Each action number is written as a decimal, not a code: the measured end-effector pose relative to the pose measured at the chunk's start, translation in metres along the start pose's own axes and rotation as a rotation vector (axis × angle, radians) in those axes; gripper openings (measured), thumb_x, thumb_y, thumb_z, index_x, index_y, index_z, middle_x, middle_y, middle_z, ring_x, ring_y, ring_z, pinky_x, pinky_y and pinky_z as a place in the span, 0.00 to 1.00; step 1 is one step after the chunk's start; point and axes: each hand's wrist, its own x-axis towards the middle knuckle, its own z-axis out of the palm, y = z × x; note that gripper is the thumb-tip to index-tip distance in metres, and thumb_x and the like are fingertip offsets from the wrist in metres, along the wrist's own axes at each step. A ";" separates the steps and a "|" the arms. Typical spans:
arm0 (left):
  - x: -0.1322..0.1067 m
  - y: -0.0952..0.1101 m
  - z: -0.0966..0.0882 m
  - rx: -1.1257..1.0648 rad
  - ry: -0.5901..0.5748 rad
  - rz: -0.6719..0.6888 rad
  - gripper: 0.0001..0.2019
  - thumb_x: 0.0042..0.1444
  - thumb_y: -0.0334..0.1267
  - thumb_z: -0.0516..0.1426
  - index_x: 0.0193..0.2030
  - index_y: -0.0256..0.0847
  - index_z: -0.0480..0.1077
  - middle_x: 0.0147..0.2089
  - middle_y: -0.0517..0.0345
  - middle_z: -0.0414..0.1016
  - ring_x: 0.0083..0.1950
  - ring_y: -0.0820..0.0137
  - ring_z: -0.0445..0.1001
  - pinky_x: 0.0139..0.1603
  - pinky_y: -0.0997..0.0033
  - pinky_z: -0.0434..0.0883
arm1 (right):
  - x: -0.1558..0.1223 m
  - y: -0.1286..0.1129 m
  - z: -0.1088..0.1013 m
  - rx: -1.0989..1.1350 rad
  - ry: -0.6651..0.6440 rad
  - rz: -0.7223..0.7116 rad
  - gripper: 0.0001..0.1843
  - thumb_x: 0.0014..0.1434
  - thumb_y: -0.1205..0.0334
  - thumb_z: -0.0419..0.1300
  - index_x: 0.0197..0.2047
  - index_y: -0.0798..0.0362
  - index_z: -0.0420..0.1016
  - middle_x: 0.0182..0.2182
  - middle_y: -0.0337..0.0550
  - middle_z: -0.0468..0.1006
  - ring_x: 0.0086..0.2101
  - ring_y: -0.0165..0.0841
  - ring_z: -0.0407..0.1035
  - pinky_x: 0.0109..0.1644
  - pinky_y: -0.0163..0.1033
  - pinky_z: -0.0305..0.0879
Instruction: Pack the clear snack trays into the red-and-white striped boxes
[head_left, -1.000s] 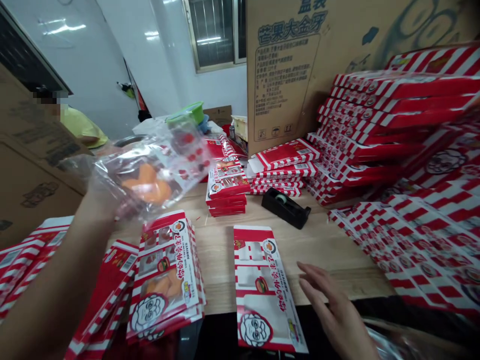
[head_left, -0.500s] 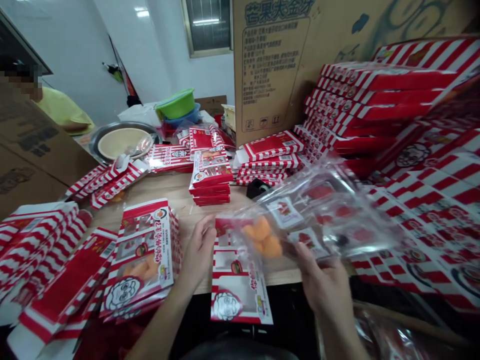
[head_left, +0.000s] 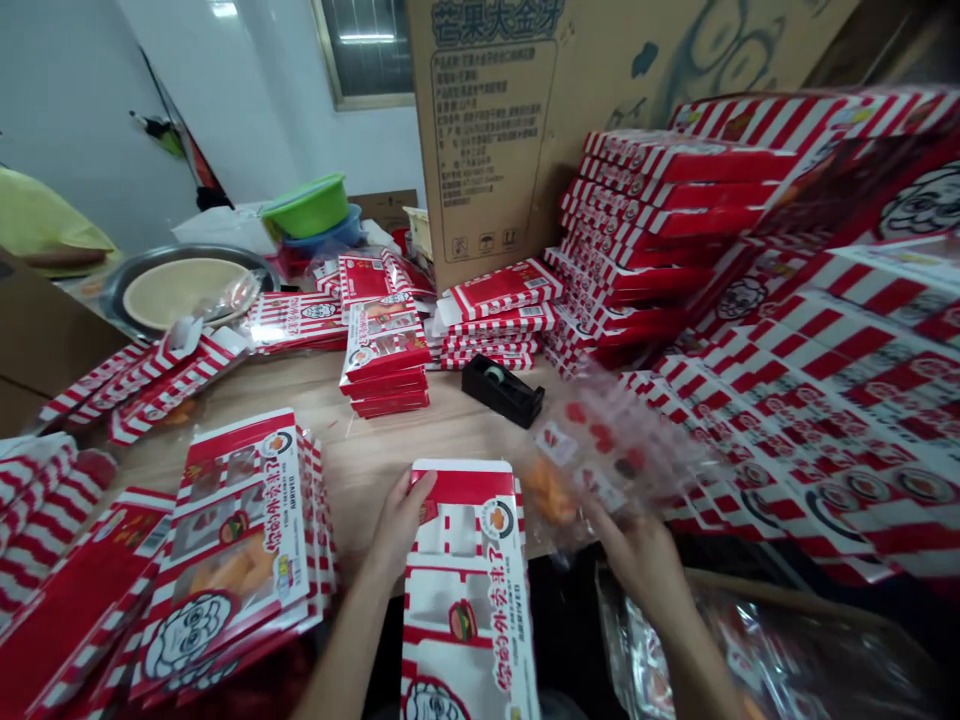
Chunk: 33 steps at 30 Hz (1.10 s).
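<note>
While left fingers spread on a carton, right fingers pinch a plastic bag.

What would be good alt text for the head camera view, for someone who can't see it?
A person's left hand touches the top edge of a red-and-white striped cardboard box while the right hand holds a clear plastic bag with orange pieces inside. Around them on a wooden table lie stacks of matching boxes and a black tape dispenser.
</note>
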 end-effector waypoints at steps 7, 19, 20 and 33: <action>-0.043 0.020 0.025 -0.018 -0.226 -0.112 0.19 0.44 0.50 0.64 0.35 0.37 0.72 0.27 0.58 0.78 0.27 0.69 0.76 0.32 0.73 0.71 | 0.016 -0.027 0.040 0.539 0.007 0.238 0.22 0.50 0.44 0.62 0.40 0.52 0.76 0.41 0.47 0.81 0.42 0.45 0.76 0.37 0.44 0.74; -0.063 0.031 0.007 -0.113 -0.189 -0.047 0.20 0.41 0.52 0.66 0.27 0.39 0.65 0.22 0.66 0.71 0.23 0.77 0.68 0.24 0.82 0.65 | 0.033 -0.028 0.019 0.842 -0.238 0.430 0.18 0.40 0.55 0.73 0.35 0.50 0.78 0.33 0.36 0.83 0.33 0.35 0.77 0.33 0.34 0.75; -0.063 0.032 0.009 -0.112 -0.198 -0.038 0.20 0.41 0.52 0.66 0.27 0.39 0.65 0.22 0.66 0.71 0.22 0.77 0.68 0.24 0.82 0.65 | 0.033 -0.028 0.020 0.847 -0.237 0.431 0.18 0.40 0.54 0.73 0.34 0.50 0.78 0.34 0.36 0.83 0.34 0.35 0.77 0.34 0.35 0.75; -0.066 0.027 0.019 -0.101 -0.041 0.066 0.20 0.43 0.50 0.65 0.38 0.42 0.65 0.26 0.67 0.72 0.22 0.77 0.68 0.23 0.81 0.64 | 0.029 -0.038 -0.015 0.575 -0.675 0.363 0.17 0.42 0.57 0.72 0.37 0.52 0.80 0.34 0.42 0.83 0.34 0.37 0.77 0.41 0.40 0.72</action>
